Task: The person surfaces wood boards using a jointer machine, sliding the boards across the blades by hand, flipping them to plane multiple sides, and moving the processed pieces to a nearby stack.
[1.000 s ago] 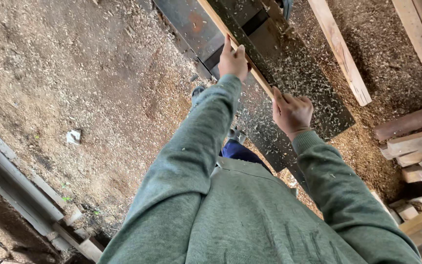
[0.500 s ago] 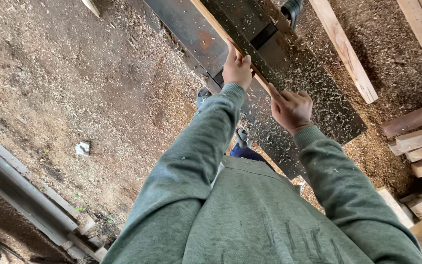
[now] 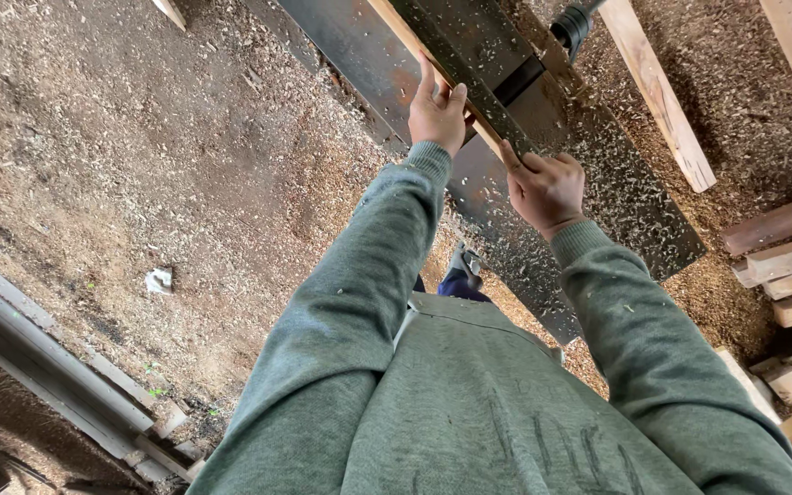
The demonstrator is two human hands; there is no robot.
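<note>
Left hand [image 3: 437, 110] pressed flat, right hand [image 3: 547, 188] pinching the thin wooden strip [image 3: 414, 46] on the planer bed [image 3: 588, 174]: looks light, stiff, best gripped along its edges.

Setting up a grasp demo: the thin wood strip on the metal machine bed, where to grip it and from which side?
Take the wood strip at its near end, from above. It lies flat and narrow along the metal machine bed, so only its top and edges are free. The left hand presses on it from above; the right hand holds the near end. Probably a pinch across the width.
</note>
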